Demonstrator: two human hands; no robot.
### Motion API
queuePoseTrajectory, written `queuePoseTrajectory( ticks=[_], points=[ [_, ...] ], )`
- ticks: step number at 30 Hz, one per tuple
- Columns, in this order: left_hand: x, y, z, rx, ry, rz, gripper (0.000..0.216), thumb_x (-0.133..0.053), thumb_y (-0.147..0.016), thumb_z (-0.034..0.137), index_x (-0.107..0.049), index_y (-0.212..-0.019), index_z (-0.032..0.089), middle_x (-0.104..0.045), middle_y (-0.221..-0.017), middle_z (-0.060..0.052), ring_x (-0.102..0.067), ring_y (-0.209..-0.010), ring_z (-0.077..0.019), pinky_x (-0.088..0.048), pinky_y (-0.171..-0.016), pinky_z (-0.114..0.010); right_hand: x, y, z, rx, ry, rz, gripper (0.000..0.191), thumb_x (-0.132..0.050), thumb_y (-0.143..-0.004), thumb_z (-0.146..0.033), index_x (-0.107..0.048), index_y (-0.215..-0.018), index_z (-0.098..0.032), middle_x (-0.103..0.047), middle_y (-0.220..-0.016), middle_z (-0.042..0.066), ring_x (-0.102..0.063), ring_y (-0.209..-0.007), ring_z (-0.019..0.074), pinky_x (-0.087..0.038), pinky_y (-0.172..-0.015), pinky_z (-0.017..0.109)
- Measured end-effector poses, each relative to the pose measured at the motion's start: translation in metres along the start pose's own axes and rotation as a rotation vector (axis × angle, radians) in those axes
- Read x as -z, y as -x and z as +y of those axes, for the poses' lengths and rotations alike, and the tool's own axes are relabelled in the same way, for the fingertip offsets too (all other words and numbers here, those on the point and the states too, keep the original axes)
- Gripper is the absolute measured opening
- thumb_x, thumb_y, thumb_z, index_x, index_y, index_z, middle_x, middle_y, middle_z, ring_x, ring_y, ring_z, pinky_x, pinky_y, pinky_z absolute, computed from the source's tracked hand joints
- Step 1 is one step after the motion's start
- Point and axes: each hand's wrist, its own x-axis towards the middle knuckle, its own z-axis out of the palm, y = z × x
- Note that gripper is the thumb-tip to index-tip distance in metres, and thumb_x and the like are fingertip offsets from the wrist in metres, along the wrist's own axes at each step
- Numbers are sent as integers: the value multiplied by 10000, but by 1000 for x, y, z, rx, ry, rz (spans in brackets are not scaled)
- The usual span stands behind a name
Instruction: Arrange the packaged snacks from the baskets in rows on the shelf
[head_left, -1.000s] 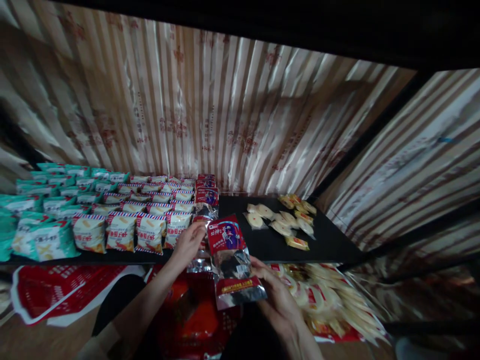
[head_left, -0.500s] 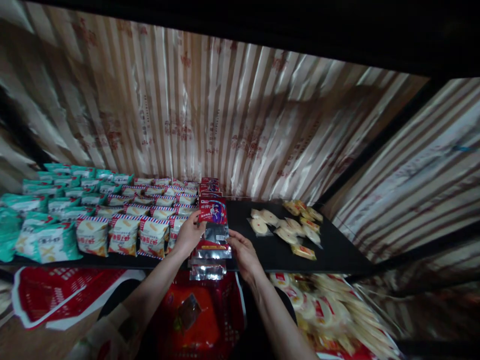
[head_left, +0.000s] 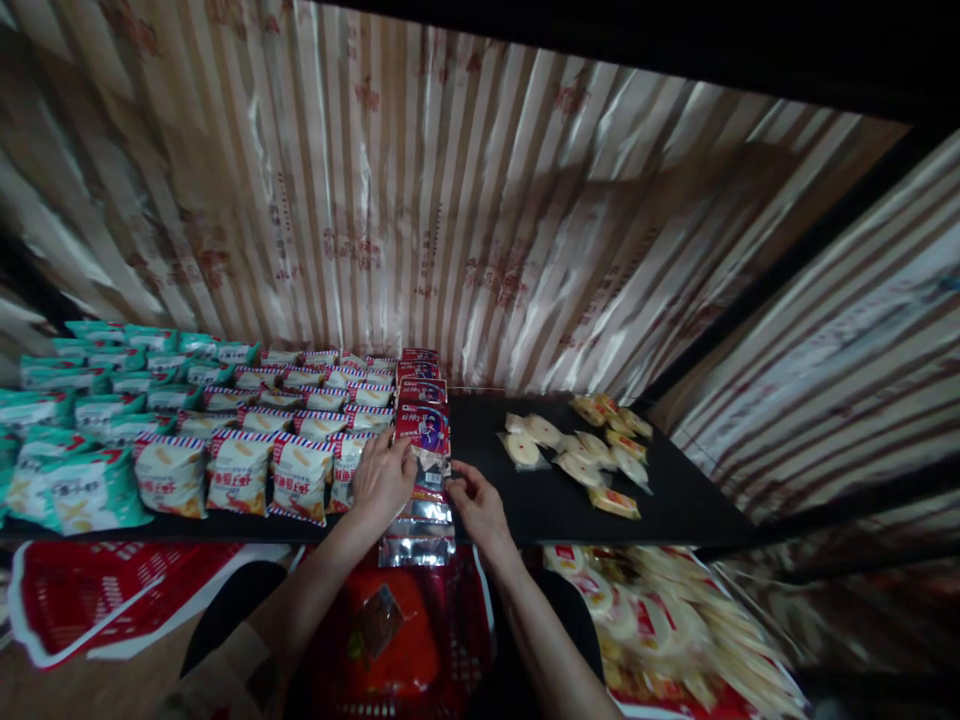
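Red packet (head_left: 421,428) lies uppermost at the front of an overlapping column on the black shelf (head_left: 675,500), just right of the striped-top packets (head_left: 238,475). The left hand (head_left: 384,482) has its fingers bent against the packet's left side; the right hand (head_left: 478,506) has thumb and fingertips drawn together at the right edge. Whether either grips the film cannot be told. For good alignment, apply light, equal pressure from both sides, square the edges to the column, leave the printed top exposed, and avoid dragging the packets beneath.
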Motion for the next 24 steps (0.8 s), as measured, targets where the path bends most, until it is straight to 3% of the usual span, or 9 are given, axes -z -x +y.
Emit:
queuePoseTrajectory(
  ticks=[11,17,20,24],
  points=[
    [-9,17,-5,-86,-10,48,342,-445,-855,228,-606,-1143,138,-551,-1264,-119,-485,-1146,-254,-391,-1008,-396,0,-2,5,-12,-72,-46,463,-605,-643,-448,-637,-981,-133,-520,-558,-47,-475,-530,114,-397,-539,232],
    [-14,18,-10,-88,5,85,329,-460,-855,234,-621,-1124,137,-582,-1223,-122,-493,-1139,-258,-383,-1017,-416,0,1,7,10,75,-26,384,-578,-699,-454,-670,-960,-187,-617,-641,-11,-542,-603,152,-433,-588,256],
    [-12,19,-13,-108,64,131,318,-478,-846,240,-615,-1123,165,-577,-1224,-104,-495,-1126,-246,-401,-995,-409,1,5,7,33,88,43,419,-576,-707,-474,-663,-1001,-190,-650,-725,5,-555,-644,159,-443,-621,265],
    [-5,31,-24,-99,200,309,254,-453,-846,212,-629,-1026,180,-623,-1080,-77,-531,-1029,-220,-434,-933,-376,4,16,12,34,19,220,504,-550,-732,-501,-612,-1091,-153,-648,-874,42,-542,-680,151,-444,-658,271]
  ],
)
